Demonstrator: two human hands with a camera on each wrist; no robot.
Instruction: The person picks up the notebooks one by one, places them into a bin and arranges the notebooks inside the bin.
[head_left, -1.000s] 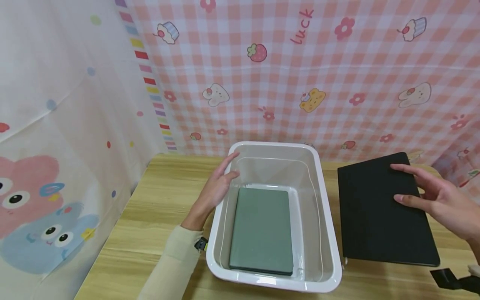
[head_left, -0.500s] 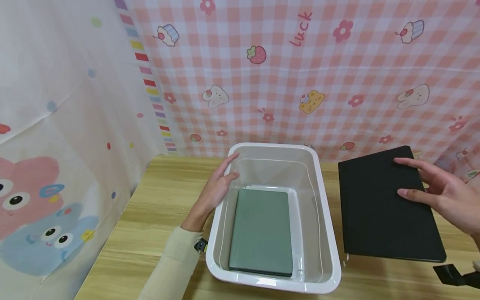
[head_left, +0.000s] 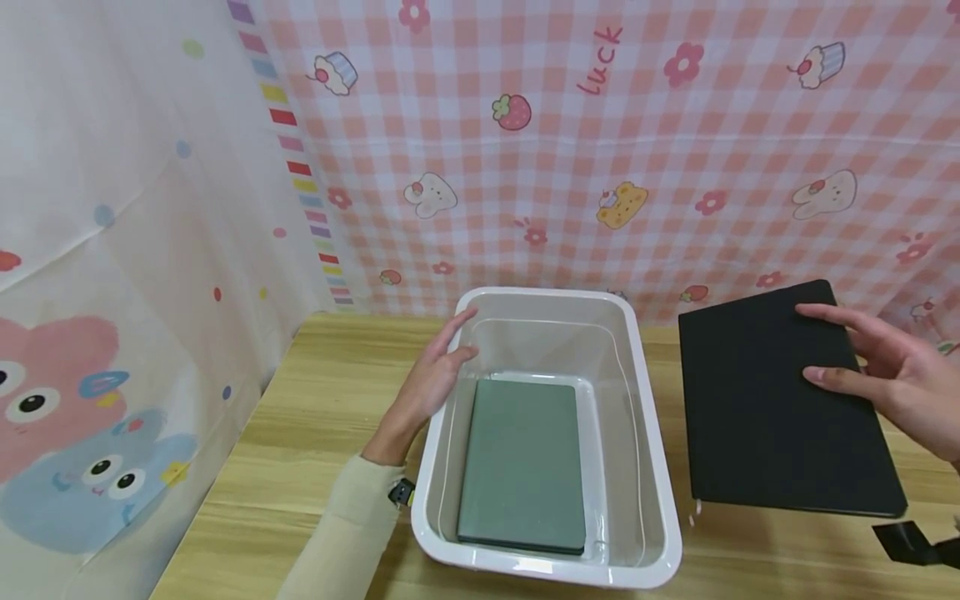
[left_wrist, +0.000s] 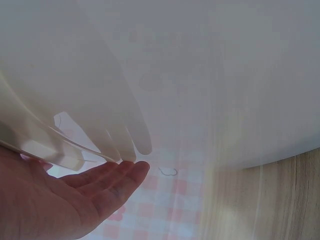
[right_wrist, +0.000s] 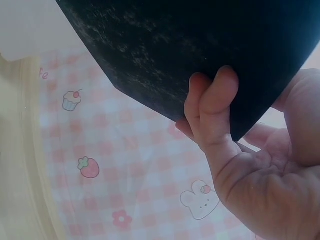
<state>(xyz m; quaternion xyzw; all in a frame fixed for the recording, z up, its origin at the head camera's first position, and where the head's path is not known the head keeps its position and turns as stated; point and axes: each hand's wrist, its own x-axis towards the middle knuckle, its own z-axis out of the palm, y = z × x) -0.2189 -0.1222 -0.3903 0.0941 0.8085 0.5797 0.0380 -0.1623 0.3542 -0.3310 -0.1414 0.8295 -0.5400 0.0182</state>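
Note:
A white plastic storage bin [head_left: 547, 346] stands on the table. My left hand [head_left: 427, 383] holds its left rim, thumb over the inner side; in the left wrist view the fingers [left_wrist: 115, 187] lie against the outer wall under the rim. Flat on the bin's floor, toward its left side, lies a green hardcover notebook [head_left: 521, 467]. To the right of the bin, my right hand [head_left: 892, 367] grips a larger black notebook [head_left: 765, 417] by its right edge, thumb and index finger on the cover facing me. The right wrist view shows other fingers [right_wrist: 217, 110] curled against its underside.
The wooden table [head_left: 300, 433] reaches out on both sides of the bin. Behind it hangs a pink checked cloth [head_left: 562, 167], with a white printed cloth [head_left: 150, 208] at the left. A black strap [head_left: 903, 542] shows near the right wrist.
My right hand has lifted the black notebook a little, moving it slightly up and to the right in the head view. The left hand, bin and green notebook have stayed put.

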